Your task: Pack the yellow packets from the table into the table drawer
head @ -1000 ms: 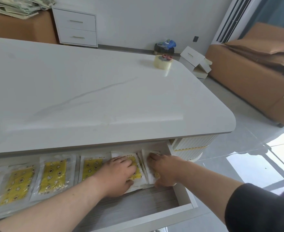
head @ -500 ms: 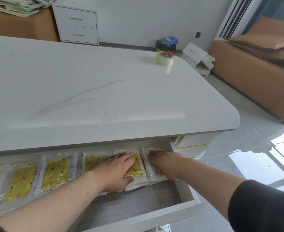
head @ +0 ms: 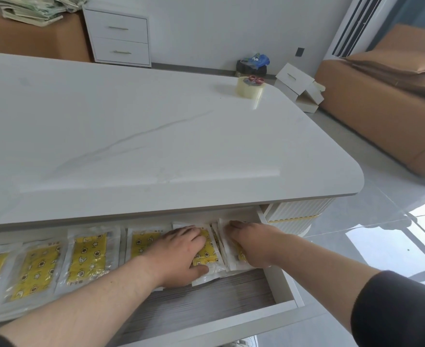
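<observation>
nearest me is the white front of the open drawer [head: 231, 319], pulled well out, its grey floor bare along the near side. i judge that strip is bare because the yellow packets [head: 88, 256] are pushed to the back in one row, side by side and face up, to use the width. my left hand [head: 179, 254] lies flat on the packet near the right end of that row. its fingers are spread over the packet and the thumb is at its near edge, pressing rather than gripping. my right hand [head: 251, 244] is just beside it, fingers laid over the last packets [head: 227, 249], which lean on edge against the drawer's right wall. whether its fingertips hook behind them i cannot tell. i take this as squaring up the final bundle. beyond, the table top [head: 131, 136] shows no packets, so the packing looks nearly done. at its far corner sits a tape roll [head: 249, 88] with scissors [head: 256, 79] on it. past that stand a white cabinet [head: 120, 37] and cardboard boxes [head: 382, 108].
</observation>
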`<move>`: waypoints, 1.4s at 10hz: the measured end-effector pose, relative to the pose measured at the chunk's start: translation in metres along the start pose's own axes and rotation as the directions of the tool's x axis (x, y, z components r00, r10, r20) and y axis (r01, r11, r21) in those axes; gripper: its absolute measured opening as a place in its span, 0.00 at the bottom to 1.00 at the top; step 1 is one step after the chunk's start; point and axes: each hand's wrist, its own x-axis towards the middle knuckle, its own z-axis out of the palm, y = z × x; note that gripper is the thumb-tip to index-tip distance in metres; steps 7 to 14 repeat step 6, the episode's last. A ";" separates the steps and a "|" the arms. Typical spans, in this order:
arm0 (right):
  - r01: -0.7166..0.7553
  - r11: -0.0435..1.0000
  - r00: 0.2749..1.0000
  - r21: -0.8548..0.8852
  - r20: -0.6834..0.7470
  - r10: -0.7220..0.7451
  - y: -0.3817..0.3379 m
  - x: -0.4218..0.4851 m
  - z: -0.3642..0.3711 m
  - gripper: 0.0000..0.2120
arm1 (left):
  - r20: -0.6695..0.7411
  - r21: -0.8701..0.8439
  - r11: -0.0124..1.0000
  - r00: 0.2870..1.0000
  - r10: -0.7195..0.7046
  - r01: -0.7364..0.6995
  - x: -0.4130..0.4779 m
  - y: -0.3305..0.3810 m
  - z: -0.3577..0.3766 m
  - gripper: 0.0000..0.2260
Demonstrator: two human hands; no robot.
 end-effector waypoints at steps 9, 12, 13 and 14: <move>-0.057 0.991 0.998 0.124 0.013 0.056 -0.033 -0.028 -0.060 0.23 | -0.029 -0.053 0.998 0.999 0.022 -0.023 -0.084 0.014 -0.067 0.32; -0.057 0.991 0.998 0.124 0.013 0.056 -0.033 -0.028 -0.060 0.23 | -0.029 -0.053 0.998 0.999 0.022 -0.023 -0.084 0.014 -0.067 0.32; -0.057 0.991 0.998 0.124 0.013 0.056 -0.033 -0.028 -0.060 0.23 | -0.029 -0.053 0.998 0.999 0.022 -0.023 -0.084 0.014 -0.067 0.32; -0.057 0.991 0.998 0.124 0.013 0.056 -0.033 -0.028 -0.060 0.23 | -0.029 -0.053 0.998 0.999 0.022 -0.023 -0.084 0.014 -0.067 0.32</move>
